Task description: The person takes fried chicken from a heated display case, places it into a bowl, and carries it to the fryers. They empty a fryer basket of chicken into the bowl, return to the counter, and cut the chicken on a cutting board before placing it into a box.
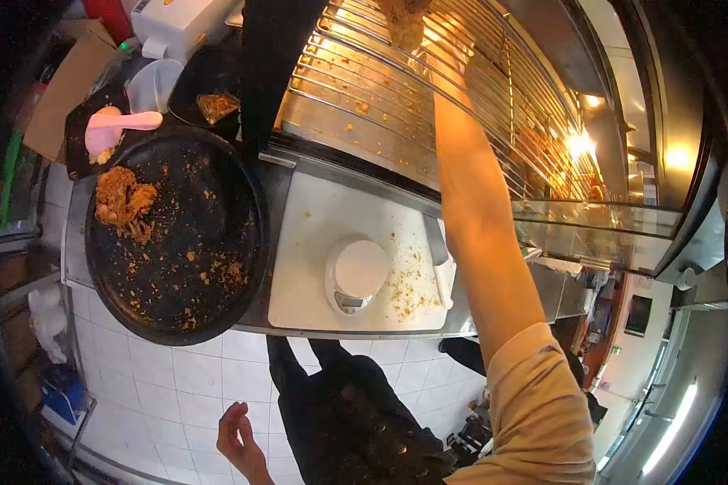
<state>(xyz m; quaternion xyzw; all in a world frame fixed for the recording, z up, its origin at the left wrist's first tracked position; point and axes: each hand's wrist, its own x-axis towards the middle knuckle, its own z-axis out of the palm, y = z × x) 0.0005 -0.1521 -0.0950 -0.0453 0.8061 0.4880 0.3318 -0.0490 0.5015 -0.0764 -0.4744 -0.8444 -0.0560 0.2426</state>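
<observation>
My right hand [445, 42] reaches far into a lit warming cabinet, its fingers closed at a brown, crusty piece of fried chicken [404, 23] near the top edge of the view. Glare and the wires of the rack [364, 50] partly hide those fingers. Down by my body, below the counter edge, my left hand [239, 436] hangs with loosely bent fingers and nothing in it. More fried chicken [123, 200] lies on the left side of a round black tray [255, 234] strewn with crumbs.
A small white kitchen scale [359, 268] stands on a white cutting board [299, 283] with scattered crumbs. Left of the cabinet are a pink scoop [113, 129] and a black container [194, 81] with a food piece inside. The cabinet's glass edge [598, 218] runs along the right.
</observation>
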